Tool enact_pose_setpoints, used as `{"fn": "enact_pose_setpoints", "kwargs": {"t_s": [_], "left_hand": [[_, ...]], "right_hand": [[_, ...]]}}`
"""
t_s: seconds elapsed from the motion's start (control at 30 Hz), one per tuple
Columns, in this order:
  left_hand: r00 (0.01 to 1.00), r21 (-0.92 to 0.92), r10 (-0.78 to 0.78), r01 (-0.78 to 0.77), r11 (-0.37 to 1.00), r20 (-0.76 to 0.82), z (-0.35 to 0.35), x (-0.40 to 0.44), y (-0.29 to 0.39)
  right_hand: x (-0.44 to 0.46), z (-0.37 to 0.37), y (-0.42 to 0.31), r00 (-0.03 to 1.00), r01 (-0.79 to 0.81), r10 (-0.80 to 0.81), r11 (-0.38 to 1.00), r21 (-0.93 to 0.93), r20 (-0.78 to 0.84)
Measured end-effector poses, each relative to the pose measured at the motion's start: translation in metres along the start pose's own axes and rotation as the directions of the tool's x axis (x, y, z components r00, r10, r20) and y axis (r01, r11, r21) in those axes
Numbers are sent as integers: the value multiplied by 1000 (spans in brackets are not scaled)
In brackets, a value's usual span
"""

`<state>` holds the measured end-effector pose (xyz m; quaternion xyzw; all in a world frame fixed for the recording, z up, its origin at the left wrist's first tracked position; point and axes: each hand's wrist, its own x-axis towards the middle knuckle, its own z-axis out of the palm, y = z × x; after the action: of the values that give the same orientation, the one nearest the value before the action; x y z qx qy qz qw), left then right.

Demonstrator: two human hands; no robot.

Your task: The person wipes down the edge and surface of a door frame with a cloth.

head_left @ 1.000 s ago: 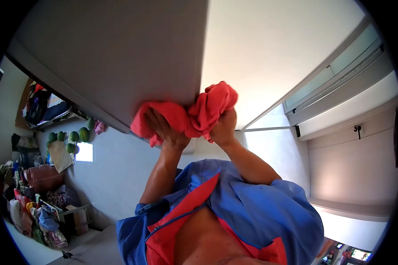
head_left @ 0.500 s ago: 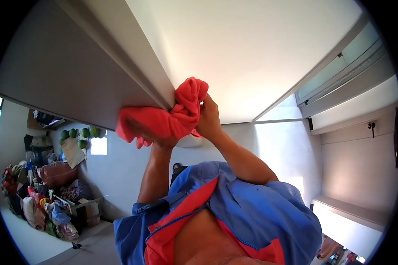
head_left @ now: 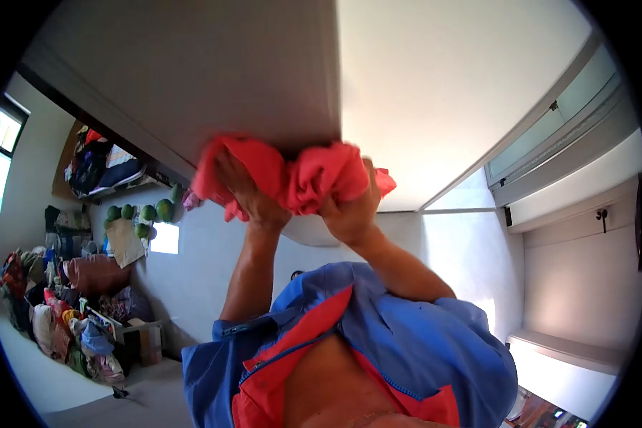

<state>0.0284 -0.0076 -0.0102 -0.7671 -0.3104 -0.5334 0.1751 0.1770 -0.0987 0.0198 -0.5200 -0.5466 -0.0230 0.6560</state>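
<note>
A red cloth (head_left: 328,175), bunched up on its right side, lies against the lower part of a grey panel (head_left: 192,78), at the panel's edge. My left hand (head_left: 246,192) presses on the cloth's left part with folds of it around the fingers, slightly blurred. On the right, my right hand (head_left: 353,214) grips the bunched part, its fingers partly hidden by the fabric. Beyond the panel's edge is a pale, smooth surface (head_left: 449,85).
Clothes and bags (head_left: 78,314) are piled at the lower left, below several round green fruits (head_left: 148,212). A loaded shelf (head_left: 110,167) is at the left. A glass-paned frame (head_left: 549,128) and a wall with a dark hook (head_left: 601,217) stand at the right.
The panel's edge now appears farther right and more upright in view. Both hands have shifted with the cloth; the right hand is lower and the left hand's back shows more.
</note>
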Motion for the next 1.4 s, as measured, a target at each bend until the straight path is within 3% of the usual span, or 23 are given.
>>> {"fn": "enact_pose_setpoints", "kwargs": {"t_s": [0.1, 0.17, 0.27, 0.33, 0.4, 0.57, 0.6, 0.63, 0.67, 0.77, 0.8, 0.83, 0.9, 0.93, 0.97, 1.03, 1.1, 1.2, 1.23, 1.3, 1.33, 1.37, 1.4], "left_hand": [[1000, -56, -25, 26, 998, 17, -1, -21, -19], [997, -116, -65, 70, 991, 42, 0, -22, -37], [999, -87, 0, 4, 996, 42, -31, 33, -52], [989, -50, 63, -70, 996, -136, -39, 59, -66], [991, -101, 27, -40, 994, -127, -42, 53, -78], [995, -85, 24, -33, 996, -101, -47, 10, -106], [969, -407, -247, 238, 882, 32, -39, -9, -110], [865, -637, -439, 483, 601, 241, -37, -15, -112], [861, -640, -445, 490, 592, 247, -35, -18, -115], [845, -827, -380, 491, 274, 376, -48, 2, -123], [921, -685, -310, 383, 619, 235, -57, 15, -126], [920, -690, -315, 385, 613, 234, -61, 24, -127], [825, -885, -392, 462, 54, 406, -62, 34, -125], [799, -880, -376, 391, -269, 470, -63, 30, -125], [792, -882, -395, 382, -275, 466, -62, 22, -125], [678, -768, -547, 634, 95, 492, -52, -6, -125], [748, -797, -460, 590, 130, 479, -34, -42, -135], [583, -761, -494, 435, -480, 645, -12, -73, -130], [575, -748, -483, 442, -496, 660, -22, -62, -127], [517, -511, -342, 225, -830, 784, -34, -32, -130], [583, -702, -415, 446, -555, 698, -34, -32, -131], [593, -709, -415, 441, -550, 690, -37, -30, -131], [657, -798, -459, 539, -270, 599, -40, -27, -132]], "right_hand": [[-24, 22, 8, 993, 120, -119, 977, -177, 14], [-27, 36, 1, 1000, -25, 24, 998, -56, -18], [6, 50, -28, 998, 37, -36, 999, 24, -57], [23, 65, -40, 991, 105, -99, 992, 66, -90], [34, 79, -48, 948, 269, -270, 963, -30, -169], [-14, 114, -45, 972, 214, -226, 962, -172, -55], [-25, 121, -42, 988, 147, -153, 980, -137, -30], [-25, 127, -47, 997, 77, -77, 992, -105, -3], [-22, 126, -52, 995, 101, -100, 983, -151, 16], [4, 125, -79, 987, 158, -161, 961, -227, 6], [12, 127, -88, 989, 143, -147, 980, -138, -23], [15, 134, -86, 986, 136, -145, 986, -97, -88], [10, 140, -92, 999, 13, -18, 991, -137, -35], [5, 145, -90, 1000, 18, -21, 989, -144, -17], [-3, 151, -82, 995, 99, -98, 964, -246, 19], [-23, 157, -66, 975, 221, -195, 892, -394, 106], [-45, 163, -53, 976, 213, -167, 874, -436, 142], [-45, 159, -51, 966, 249, -187, 854, -457, 176], [-44, 160, -61, 969, 237, -172, 849, -473, 176], [-32, 170, -75, 993, 54, -79, 970, -239, -93], [-24, 153, -74, 972, 231, -192, 883, -408, 135], [-22, 155, -75, 970, 240, -204, 882, -405, 132], [-21, 157, -74, 977, 205, -166, 903, -377, 133]]}}
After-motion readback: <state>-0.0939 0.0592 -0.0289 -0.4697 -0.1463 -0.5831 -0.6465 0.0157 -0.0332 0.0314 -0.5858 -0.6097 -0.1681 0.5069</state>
